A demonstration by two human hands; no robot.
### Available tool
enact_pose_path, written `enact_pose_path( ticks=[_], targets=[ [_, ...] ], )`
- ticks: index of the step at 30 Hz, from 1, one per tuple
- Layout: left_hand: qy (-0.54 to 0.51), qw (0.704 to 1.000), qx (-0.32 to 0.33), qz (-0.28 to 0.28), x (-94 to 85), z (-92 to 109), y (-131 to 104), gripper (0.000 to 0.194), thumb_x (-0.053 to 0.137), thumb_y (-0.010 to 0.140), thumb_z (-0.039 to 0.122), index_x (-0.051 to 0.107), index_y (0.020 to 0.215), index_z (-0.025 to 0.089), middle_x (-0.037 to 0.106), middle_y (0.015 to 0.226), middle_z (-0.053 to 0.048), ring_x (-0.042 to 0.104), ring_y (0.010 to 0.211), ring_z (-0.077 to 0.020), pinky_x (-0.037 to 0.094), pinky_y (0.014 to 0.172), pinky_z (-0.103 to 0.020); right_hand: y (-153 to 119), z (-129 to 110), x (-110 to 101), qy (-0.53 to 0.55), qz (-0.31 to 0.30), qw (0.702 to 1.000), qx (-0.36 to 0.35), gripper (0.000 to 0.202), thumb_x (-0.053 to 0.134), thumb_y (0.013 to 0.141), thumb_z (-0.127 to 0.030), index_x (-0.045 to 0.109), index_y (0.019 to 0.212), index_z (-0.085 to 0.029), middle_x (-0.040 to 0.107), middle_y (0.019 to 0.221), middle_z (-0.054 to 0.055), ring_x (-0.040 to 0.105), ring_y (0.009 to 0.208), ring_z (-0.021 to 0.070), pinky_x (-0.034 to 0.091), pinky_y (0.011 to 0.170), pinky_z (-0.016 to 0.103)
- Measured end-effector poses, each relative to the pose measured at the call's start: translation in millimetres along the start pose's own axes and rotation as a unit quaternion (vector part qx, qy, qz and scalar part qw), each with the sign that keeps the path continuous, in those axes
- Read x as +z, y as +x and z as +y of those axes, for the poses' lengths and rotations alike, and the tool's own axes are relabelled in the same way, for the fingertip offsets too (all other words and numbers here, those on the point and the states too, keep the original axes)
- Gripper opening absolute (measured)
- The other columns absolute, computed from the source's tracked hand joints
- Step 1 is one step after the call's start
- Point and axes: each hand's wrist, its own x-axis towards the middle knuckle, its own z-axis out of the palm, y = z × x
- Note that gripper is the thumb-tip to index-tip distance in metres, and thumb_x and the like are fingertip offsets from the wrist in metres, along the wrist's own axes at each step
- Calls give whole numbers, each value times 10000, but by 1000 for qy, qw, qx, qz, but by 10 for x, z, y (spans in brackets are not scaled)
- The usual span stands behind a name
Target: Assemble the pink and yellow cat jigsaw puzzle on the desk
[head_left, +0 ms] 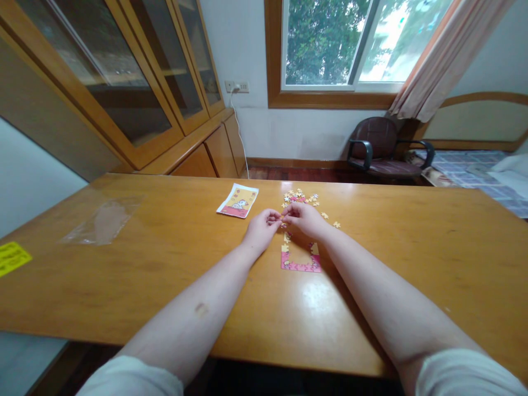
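Clear plastic wrapping [108, 221] lies on the counter [165, 258] at nine o'clock from the hands, a picture card [238, 201] at ten. The left hand [263, 225], grip narrow, pinches a small puzzle piece [282, 217] together with the right hand's [304, 216] equally narrow grip; puzzle border [303, 268] at five, loose pieces [297, 197] at one.

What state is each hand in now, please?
Left hand: pinched closed at a small, flat orange jigsaw piece.
Right hand: pinched closed there too; which hand grips it cannot be told.
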Motion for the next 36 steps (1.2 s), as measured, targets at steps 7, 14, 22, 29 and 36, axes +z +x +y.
enact_pose_path(
  ticks=[7,14,22,29,36],
  targets=[
    [3,1000,-3,20,-19,-15,14,80,616,746,177,582,817,162,639,775,-12,619,739,-127,529,730,-276,3,-102,-100,-20,24,999,11,173,522,861,-265,643,807,-155,683,785,25,601,679,104,469,697,237],
    [14,1000,27,-9,12,12,-21,124,603,781,204,609,896,160,674,879,-36,636,807,-143,523,787,-298,3,-124,-103,1,2,998,61,160,660,734,-124,677,893,-136,683,746,23,612,676,106,478,674,222],
    [99,994,49,7,-28,86,-32,174,558,820,201,638,970,162,680,1000,-66,629,930,-172,492,890,-331,12,-115,-505,0,28,993,116,191,575,813,-130,716,941,-142,667,676,21,595,620,106,508,687,248],
    [128,991,48,7,-32,118,-53,175,534,823,188,654,948,171,687,979,-53,627,919,-173,492,869,-320,-28,20,-694,-2,-24,983,182,49,733,701,-164,691,677,-157,682,637,39,613,573,126,522,598,253],
    [128,990,51,6,-34,113,-50,178,526,819,183,661,934,170,689,970,-50,627,915,-173,489,861,-316,-72,8,-739,-35,-68,966,249,31,739,674,-156,709,684,-159,648,538,22,565,472,113,460,479,227]
  ],
)
